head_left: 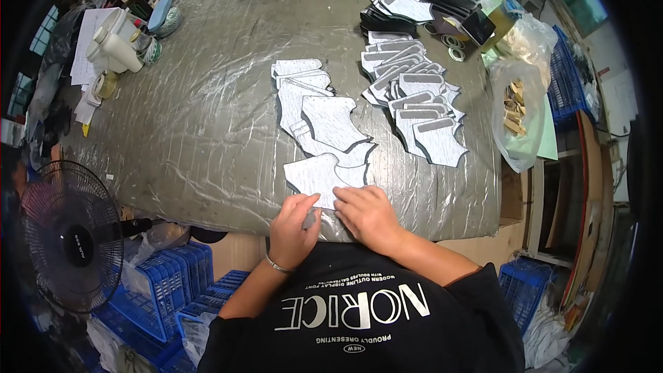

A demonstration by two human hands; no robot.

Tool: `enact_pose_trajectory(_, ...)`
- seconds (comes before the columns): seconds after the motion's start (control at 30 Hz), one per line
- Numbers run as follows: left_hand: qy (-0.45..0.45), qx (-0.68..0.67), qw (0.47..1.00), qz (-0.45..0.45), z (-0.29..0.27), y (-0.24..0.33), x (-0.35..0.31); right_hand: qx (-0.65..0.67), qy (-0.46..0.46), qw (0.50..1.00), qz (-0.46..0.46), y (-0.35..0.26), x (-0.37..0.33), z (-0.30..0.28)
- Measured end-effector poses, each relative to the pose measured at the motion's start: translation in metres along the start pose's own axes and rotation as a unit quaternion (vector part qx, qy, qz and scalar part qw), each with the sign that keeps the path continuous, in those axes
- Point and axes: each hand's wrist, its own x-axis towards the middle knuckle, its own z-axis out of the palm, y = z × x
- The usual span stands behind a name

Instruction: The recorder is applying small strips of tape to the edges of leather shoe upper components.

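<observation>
A light grey-white, dark-edged cut piece [311, 174] lies at the near edge of the table. My left hand [295, 230] is at its lower left corner, fingers curled and closed; a small grey patch shows between thumb and fingers, and I cannot tell whether it is held. My right hand [366, 217] rests with its fingers stretched over the piece's lower right part. Just beyond, more such pieces [328, 121] overlap in a loose pile. To the right, a second pile of similar pieces [438, 139] carries darker grey rounded strips.
The table [207, 131] has a shiny, wrinkled plastic cover. A white bottle [117, 52] and tape rolls stand far left. A plastic bag of small tan pieces [514, 107] hangs at the right edge. A black fan [76, 238] and blue crates [166, 287] are at lower left.
</observation>
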Motion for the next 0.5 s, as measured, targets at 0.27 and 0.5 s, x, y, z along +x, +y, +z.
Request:
enact_pose_trajectory(0.27,-0.031,0.183,0.982,0.042,0.008,-0.002,-0.015,0.031,-0.049,0.976,0.21,-0.004,0.015,-0.017)
enact_pose_trajectory(0.5,-0.039,0.186,0.979,0.073,0.009,-0.007,-0.02,0.407,0.009,0.832,0.377,0.02,-0.008,-0.029)
